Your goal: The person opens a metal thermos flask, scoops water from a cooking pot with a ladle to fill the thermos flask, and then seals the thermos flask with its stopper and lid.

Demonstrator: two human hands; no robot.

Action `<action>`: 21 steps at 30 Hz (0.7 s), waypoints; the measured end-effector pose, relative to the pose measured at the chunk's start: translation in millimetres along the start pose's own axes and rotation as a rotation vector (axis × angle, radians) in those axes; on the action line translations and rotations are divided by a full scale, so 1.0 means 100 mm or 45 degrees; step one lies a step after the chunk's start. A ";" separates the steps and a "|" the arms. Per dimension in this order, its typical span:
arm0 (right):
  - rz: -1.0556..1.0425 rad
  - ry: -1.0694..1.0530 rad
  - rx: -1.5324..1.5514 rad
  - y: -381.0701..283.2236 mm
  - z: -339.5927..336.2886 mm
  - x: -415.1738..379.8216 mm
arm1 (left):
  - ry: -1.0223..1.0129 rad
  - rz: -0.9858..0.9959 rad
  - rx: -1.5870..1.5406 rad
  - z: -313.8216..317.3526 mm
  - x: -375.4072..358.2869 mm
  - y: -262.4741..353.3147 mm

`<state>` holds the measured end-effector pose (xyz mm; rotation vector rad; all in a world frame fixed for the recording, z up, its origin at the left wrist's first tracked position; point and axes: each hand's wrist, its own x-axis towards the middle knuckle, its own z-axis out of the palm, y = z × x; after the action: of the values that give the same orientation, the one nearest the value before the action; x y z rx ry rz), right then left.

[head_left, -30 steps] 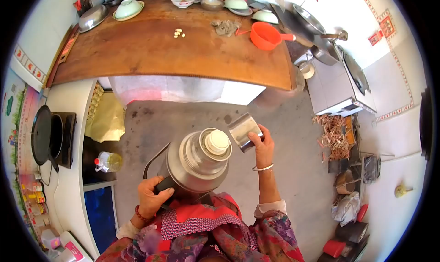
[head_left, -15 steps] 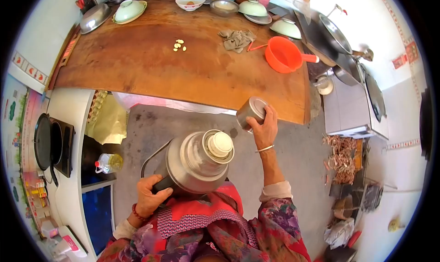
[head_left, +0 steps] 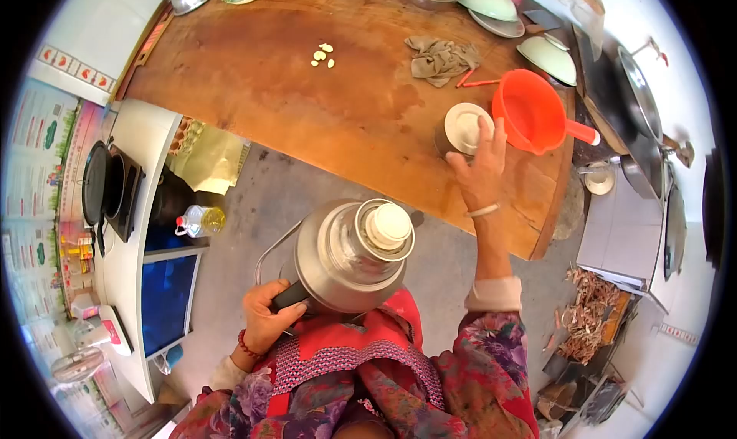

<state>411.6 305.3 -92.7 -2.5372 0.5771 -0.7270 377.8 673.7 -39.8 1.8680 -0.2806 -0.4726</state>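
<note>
My left hand (head_left: 267,314) is wrapped round the dark handle of a large metal thermos flask (head_left: 345,259), held upright before the red patterned apron. The flask's pale stopper (head_left: 388,226) sits in its neck. On the wooden table (head_left: 307,109), near its front right edge, stands a metal cup (head_left: 464,130) with a pale round top. My right hand (head_left: 482,163) is at the cup's near right side, its fingers spread; whether the fingertips touch it is unclear. Just right of the cup lies a red plastic ladle (head_left: 531,110).
Several pale pieces (head_left: 322,55) and a brown cloth (head_left: 441,60) lie on the table. Covered bowls (head_left: 491,3) line its back. An oil bottle (head_left: 202,221) stands at the left, a stove counter (head_left: 618,236) at the right, with wood chips (head_left: 589,316) below.
My right hand has carried the metal cup from in front of the table onto its top, and its fingers have opened. The view has shifted, with the flask still in my left hand.
</note>
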 end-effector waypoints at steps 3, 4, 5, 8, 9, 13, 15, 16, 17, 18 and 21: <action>-0.155 -0.181 0.777 -0.43 -0.49 -0.02 | -0.051 -0.044 -0.037 0.06 0.12 0.04; -0.185 -0.365 0.957 -0.58 -0.62 -0.11 | -0.074 -0.056 -0.063 0.07 0.15 0.03; -0.216 -0.454 0.983 -0.71 -0.64 -0.20 | -0.090 -0.049 -0.079 0.08 0.20 0.01; -0.267 -0.508 0.941 -0.87 -0.59 -0.28 | -0.114 -0.058 -0.135 0.09 0.26 -0.07; -0.281 -0.471 0.901 -0.90 -0.54 -0.28 | -0.118 -0.038 -0.151 0.08 0.28 -0.09; -0.417 -0.249 0.762 -0.94 -0.44 -0.31 | -0.085 -0.055 -0.095 0.03 0.34 -0.09; -0.127 0.057 0.862 -0.90 -0.44 -0.30 | -0.087 -0.077 -0.094 0.01 0.36 -0.14; 0.043 0.168 0.904 -0.88 -0.45 -0.21 | -0.084 -0.104 -0.091 -0.01 0.35 -0.16; 0.217 0.283 0.939 -0.83 -0.44 -0.07 | -0.088 -0.112 -0.095 -0.04 0.36 -0.18; 0.208 0.320 0.868 -0.67 -0.34 0.07 | -0.110 -0.110 -0.104 -0.07 0.37 -0.20; 0.147 0.341 0.598 -0.19 0.02 0.32 | -0.144 -0.109 -0.113 -0.16 0.41 -0.14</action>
<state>442.3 305.8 -72.0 -1.9760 0.5557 -1.0322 420.9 675.2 -55.8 1.7743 -0.2519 -0.6405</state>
